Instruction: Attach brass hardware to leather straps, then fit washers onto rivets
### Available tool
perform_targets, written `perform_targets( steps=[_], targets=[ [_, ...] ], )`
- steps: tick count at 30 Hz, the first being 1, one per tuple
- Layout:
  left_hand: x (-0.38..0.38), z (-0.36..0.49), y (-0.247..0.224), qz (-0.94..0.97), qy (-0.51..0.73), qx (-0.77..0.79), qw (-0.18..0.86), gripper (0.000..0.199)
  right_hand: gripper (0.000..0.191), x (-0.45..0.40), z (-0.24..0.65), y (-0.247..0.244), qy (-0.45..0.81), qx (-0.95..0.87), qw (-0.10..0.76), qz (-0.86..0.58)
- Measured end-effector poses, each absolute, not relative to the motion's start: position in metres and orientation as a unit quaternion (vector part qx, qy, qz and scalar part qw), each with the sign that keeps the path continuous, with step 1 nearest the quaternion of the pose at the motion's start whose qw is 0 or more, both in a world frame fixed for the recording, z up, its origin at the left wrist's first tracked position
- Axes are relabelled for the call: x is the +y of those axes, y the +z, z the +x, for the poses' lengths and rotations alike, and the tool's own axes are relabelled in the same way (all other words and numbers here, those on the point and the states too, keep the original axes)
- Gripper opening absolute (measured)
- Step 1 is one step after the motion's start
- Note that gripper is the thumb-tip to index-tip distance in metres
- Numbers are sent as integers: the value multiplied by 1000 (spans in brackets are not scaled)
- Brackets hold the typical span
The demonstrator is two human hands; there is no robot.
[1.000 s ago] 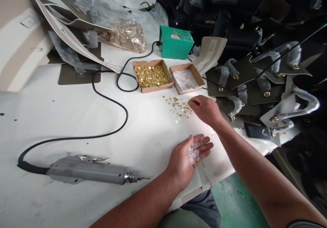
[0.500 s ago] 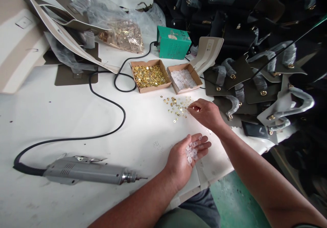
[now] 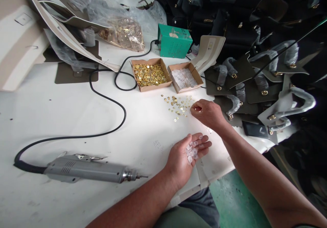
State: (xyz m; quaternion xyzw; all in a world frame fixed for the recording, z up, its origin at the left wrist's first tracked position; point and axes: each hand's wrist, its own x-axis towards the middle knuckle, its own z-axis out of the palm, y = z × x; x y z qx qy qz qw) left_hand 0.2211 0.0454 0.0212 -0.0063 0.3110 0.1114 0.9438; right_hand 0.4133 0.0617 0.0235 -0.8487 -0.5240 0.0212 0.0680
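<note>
Clear discs (image 3: 190, 159) rest in open-palmed left hand (image 3: 178, 158); gold pieces (image 3: 175, 99) lie loose, mid-frame, near narrowly pinched right hand (image 3: 209, 114), contents unclear.

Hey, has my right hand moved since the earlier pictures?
Yes, slightly: your right hand is a little farther from the cardboard box of clear pieces, nearer your body.

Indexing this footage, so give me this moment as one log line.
left hand: open, palm up, clear discs on it | right hand: fingertips pinched beside gold pieces | screwdriver: lying on table
</note>
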Motion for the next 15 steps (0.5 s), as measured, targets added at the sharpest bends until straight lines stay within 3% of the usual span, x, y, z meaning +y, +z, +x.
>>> perform_targets(
  steps=[10,15],
  targets=[
    [47,222,22,-28,113,307,945,35,18,27,402,68,56,-522,223,-821],
    [46,223,20,-37,128,304,943,30,14,-15,380,79,145,-577,243,-766]
  ],
)
